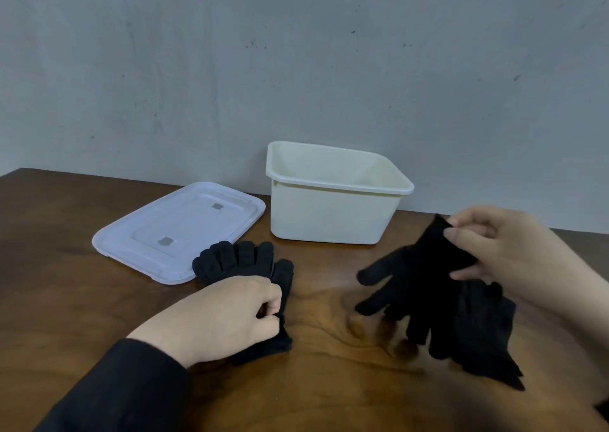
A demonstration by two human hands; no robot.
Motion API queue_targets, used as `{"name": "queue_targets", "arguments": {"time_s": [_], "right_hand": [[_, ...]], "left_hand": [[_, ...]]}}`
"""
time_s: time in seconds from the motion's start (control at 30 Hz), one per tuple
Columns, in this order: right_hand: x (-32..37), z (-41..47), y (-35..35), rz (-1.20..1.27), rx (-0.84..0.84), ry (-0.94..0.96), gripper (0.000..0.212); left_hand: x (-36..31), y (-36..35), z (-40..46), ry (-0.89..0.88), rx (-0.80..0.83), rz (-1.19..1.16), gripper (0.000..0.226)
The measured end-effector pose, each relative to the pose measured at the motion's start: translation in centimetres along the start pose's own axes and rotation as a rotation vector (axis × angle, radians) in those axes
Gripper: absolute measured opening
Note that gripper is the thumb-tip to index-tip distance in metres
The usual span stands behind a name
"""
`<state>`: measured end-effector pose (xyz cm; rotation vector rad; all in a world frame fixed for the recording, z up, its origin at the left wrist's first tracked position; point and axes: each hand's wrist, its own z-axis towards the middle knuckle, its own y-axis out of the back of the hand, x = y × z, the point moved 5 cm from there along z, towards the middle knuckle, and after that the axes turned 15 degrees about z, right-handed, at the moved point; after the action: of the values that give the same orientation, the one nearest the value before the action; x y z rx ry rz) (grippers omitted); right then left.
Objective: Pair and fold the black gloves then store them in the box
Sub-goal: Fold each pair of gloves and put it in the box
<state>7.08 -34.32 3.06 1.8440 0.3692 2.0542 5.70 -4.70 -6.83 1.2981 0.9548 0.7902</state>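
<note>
Left hand [227, 313] pinches a flat glove [244, 263]; right hand [501, 250] grips a lifted glove [415, 283].

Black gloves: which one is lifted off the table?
The glove held by the right hand, fingers dangling; the left hand holds another flat on the table.

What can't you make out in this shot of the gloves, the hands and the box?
Head view only:
- Floor of the cream box: hidden by its near wall.
- Glove pile under the right hand: count unclear, black on black, blurred.
- Glove under the left hand: palm covered by the hand.
- Marks on the lid: too small.
</note>
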Motion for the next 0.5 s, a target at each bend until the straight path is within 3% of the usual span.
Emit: {"name": "queue_targets", "arguments": {"time_s": [0.1,0.23,0.3,0.4,0.5], "right_hand": [[1.4,0.7,-1.4,0.081,-0.102,0.105,0.009],[1.0,-1.1,-4.1,-0.063,-0.183,0.324,0.006],[-1.4,-2.7,-6.7,-0.181,-0.048,0.36,0.011],[-6.7,-4.9,-10.9,-0.419,0.287,0.253,0.009],[-9.7,-5.8,-12.3,-0.461,0.363,0.22,0.047]], "left_hand": [[-0.1,0.0,0.0,0.005,0.005,-0.004,0.018],[0.1,0.0,0.0,0.021,0.004,-0.006,0.018],[0.3,0.1,0.0,0.04,-0.006,-0.004,0.019],[0.5,0.6,0.1,0.09,-0.08,-0.019,0.021],[0.7,1.7,0.0,0.151,-0.223,-0.055,0.022]]}}
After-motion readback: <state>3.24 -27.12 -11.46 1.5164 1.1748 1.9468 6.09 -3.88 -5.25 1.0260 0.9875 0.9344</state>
